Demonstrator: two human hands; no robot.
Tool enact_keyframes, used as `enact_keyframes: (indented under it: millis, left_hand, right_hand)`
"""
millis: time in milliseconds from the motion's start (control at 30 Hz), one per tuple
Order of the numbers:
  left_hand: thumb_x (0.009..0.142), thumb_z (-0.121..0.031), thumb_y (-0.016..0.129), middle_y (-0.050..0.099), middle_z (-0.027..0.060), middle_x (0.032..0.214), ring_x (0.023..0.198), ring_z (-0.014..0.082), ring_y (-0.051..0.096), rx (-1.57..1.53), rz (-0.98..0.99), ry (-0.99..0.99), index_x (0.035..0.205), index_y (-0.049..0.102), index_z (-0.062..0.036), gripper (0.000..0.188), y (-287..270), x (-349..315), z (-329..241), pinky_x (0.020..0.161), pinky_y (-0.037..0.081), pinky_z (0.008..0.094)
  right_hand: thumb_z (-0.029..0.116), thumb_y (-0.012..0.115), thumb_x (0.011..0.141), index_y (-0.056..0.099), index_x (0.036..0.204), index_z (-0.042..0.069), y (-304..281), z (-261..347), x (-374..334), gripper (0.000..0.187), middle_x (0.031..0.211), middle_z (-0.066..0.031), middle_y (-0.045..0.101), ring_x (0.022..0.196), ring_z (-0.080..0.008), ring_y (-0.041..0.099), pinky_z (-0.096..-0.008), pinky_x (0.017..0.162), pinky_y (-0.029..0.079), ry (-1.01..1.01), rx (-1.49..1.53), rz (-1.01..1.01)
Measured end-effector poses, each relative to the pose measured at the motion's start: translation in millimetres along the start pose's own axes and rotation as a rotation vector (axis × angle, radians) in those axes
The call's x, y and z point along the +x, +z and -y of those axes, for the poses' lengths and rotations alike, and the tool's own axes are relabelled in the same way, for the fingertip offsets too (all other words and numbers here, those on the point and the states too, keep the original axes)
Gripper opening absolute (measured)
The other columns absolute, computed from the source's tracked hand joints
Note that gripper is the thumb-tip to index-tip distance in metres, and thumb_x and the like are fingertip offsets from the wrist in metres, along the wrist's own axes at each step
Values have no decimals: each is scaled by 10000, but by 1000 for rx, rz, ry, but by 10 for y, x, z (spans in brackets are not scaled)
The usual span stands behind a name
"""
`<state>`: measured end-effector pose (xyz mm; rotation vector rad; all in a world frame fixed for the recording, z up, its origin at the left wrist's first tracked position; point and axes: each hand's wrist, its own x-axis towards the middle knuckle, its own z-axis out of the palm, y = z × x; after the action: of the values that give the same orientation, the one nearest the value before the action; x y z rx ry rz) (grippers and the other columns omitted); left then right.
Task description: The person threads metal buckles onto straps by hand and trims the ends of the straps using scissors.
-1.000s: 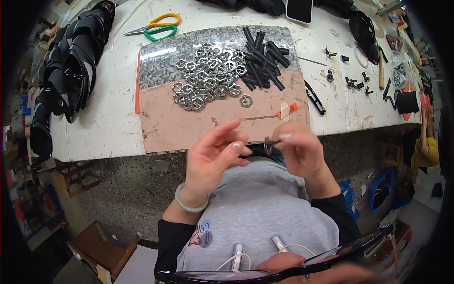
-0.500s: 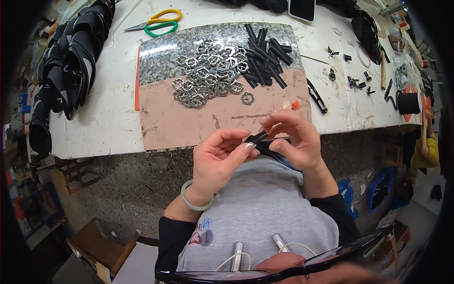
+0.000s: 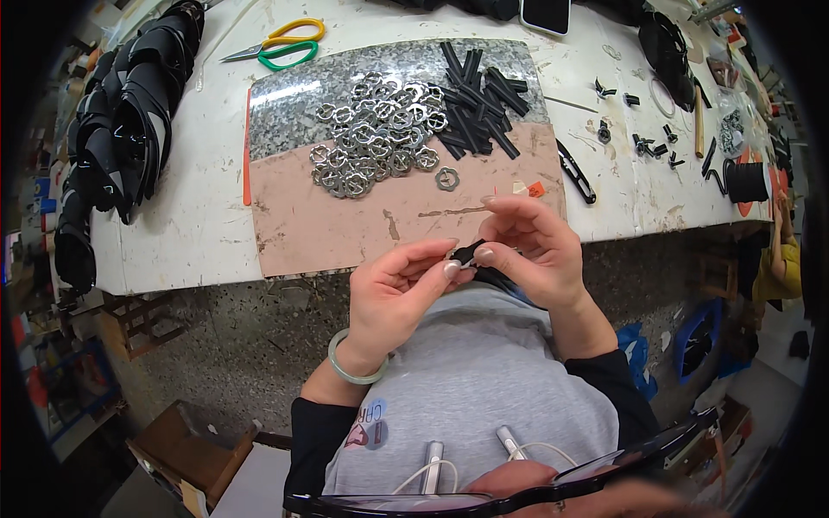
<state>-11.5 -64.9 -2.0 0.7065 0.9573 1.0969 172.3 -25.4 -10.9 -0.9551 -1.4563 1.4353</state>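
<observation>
In front of my body, above my lap, my left hand (image 3: 389,293) pinches a short black strip (image 3: 467,253) between thumb and fingers. My right hand (image 3: 540,259) comes at the strip's other end, its thumb pressed on it and its index finger raised. A sliver of metal seems to show by the left fingertips, but the fingers hide most of it. On the board beyond lie a pile of silver flower-shaped metal rings (image 3: 376,129), a heap of black strips (image 3: 479,104) and one single ring (image 3: 446,179) nearer to me.
The board (image 3: 319,233) is part pinkish, part mottled grey, on a white table (image 3: 199,246). Scissors (image 3: 276,45) lie at the back left, stacked black curved pieces (image 3: 129,129) along the left. A black cutter (image 3: 576,173), small black parts (image 3: 648,145) and a black spool (image 3: 746,182) are right.
My right thumb has moved left and down onto the end of the black strip. My left hand keeps its pinch. The whole view has shifted slightly.
</observation>
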Motion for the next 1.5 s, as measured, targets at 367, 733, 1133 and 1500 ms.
enact_keyframes:
  millis: [367,733,1133,1500]
  left_hand:
    - [857,22,556,637,142,949,808,154,640,35,45,-98,1075,561,84,226,5,24,-27,712,550,233]
    - [824,22,605,641,124,892,763,136,633,-8,-24,-63,992,581,79,179,-45,77,33,667,551,234]
    - [823,31,603,638,108,889,796,131,626,188,-4,65,999,581,78,184,38,75,152,688,559,250]
    - [870,-82,572,616,101,1059,790,104,612,330,32,149,1185,524,15,333,44,198,107,577,447,168]
  right_hand:
    - [-44,547,851,428,1216,-25,13,33,12,385,925,-85,589,808,-106,581,-225,698,502,71,167,93]
    - [41,593,853,589,1062,-28,2,20,24,221,959,-78,610,763,-89,599,-192,559,512,268,135,100]
    - [-44,616,787,614,921,-43,-73,54,6,134,881,-74,610,765,-101,583,-214,633,488,5,-126,108]
    - [63,628,805,638,941,8,-1472,-64,-22,147,819,-32,626,712,-72,571,-214,604,453,99,-360,-552]
